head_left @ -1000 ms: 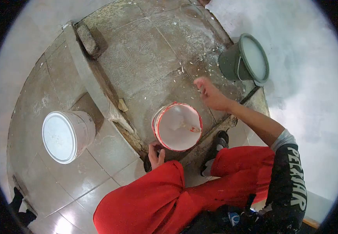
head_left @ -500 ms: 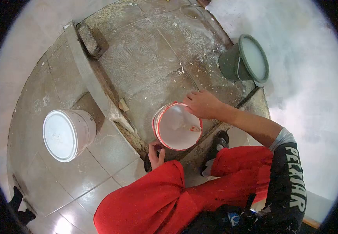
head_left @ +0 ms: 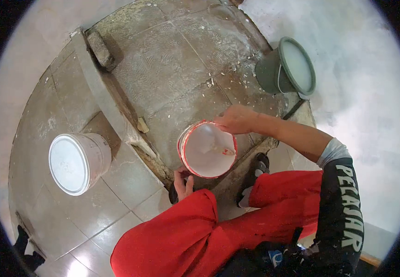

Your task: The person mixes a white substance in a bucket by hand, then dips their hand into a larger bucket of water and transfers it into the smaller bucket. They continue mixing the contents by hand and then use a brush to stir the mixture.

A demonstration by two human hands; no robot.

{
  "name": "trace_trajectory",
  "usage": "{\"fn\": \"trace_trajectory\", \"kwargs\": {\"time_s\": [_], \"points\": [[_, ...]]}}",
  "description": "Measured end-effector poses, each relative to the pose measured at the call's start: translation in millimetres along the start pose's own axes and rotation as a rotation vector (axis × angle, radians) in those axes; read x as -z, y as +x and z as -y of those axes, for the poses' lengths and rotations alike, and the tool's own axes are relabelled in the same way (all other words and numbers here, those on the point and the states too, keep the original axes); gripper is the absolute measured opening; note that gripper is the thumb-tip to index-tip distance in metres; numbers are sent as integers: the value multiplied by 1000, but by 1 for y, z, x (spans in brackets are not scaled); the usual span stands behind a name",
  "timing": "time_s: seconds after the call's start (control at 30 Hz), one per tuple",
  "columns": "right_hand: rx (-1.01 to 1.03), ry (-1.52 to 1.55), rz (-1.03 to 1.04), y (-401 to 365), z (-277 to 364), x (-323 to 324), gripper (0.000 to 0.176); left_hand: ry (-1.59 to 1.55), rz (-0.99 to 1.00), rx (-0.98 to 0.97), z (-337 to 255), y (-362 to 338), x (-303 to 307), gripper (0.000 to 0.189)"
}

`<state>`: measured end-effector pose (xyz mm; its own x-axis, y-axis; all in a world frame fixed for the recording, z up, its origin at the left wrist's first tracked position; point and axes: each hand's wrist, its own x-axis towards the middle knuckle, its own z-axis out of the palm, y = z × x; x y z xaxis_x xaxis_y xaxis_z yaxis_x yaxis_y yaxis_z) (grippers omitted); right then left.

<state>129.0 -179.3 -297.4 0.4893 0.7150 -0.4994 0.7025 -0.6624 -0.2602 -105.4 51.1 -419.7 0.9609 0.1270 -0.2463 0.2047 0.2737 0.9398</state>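
Note:
A white bucket (head_left: pixel 211 152) with a red-edged rim stands in front of my knees, its mouth facing up at me. Pale, whitish material coats its inside, with a small orange-red patch on the inner wall. My right hand (head_left: pixel 238 119) is closed on the far right part of the rim, fingers bent over the edge. Low at the bucket's near left side is my left hand (head_left: pixel 183 183), its thumb and forefinger apart and fingertips right by the bucket wall. My left knee, in red trousers, lies just below this hand.
A green bucket (head_left: pixel 269 74) of cloudy liquid stands at the upper right by the pale wall. To the left is a lidded white bucket (head_left: pixel 69 164). A raised ledge (head_left: pixel 100 87) with a stone block (head_left: pixel 100 49) crosses the tiles, and pale chips litter the floor.
My right hand's fingers have bent in more tightly over the bucket rim. My left hand stays beside the bucket, and the whole view has shifted slightly.

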Motion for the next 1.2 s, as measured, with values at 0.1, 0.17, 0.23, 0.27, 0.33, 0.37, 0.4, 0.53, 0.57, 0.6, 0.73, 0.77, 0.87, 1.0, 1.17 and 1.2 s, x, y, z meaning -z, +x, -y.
{"fn": "trace_trajectory", "kwargs": {"time_s": [0.1, 0.17, 0.23, 0.27, 0.33, 0.37, 0.4, 0.53, 0.57, 0.6, 0.73, 0.77, 0.87, 1.0, 1.17, 1.2], "points": [[36, -86, -173, -2, 3, -13, 18, 28, -2, 14, -8, 1, 0, 33], [23, -155, -137, -1, 5, -16, 16, 42, 38, 12, -7, -2, -1, 33], [11, -225, -101, 0, 6, -19, 15, 21, -142, -37, -1, -9, -11, 32], [26, -250, -102, 1, 3, -26, 15, 23, -137, -31, 1, -6, -7, 32], [39, -275, -101, 0, 6, -25, 15, 80, 39, -7, 5, 3, 7, 29], [45, -291, -135, -3, 7, -25, 14, 79, 43, -5, 6, 2, 8, 29], [55, -310, -170, -3, 8, -24, 13, 50, 72, 34, 7, 1, 10, 36], [44, -317, -191, -4, 14, -24, 13, 68, 69, -24, 7, 0, 8, 41], [50, -307, -196, -5, 15, -25, 13, 68, 68, -24, 7, -1, 4, 41], [58, -298, -199, -6, 17, -23, 14, 93, -22, -67, 8, -3, -2, 36], [-83, -143, -124, -13, 26, -18, 15, 117, -30, -45, 1, -1, 1, 30], [-174, -21, -225, -19, 25, -16, 17, 116, -36, -41, 1, 0, 3, 30], [-380, 127, -263, -43, 23, -5, 21, 131, 8, -63, -2, 2, 3, 30], [-637, 229, -82, -82, 4, -6, 24, 74, -5, -44, -4, 3, -1, 32], [-786, 325, -434, -148, -68, 13, 30, 56, 61, -73, 20, 3, 12, 37], [-839, 243, -507, -162, -83, 31, 32, 1, 31, -13, 13, 2, 8, 39]]}}
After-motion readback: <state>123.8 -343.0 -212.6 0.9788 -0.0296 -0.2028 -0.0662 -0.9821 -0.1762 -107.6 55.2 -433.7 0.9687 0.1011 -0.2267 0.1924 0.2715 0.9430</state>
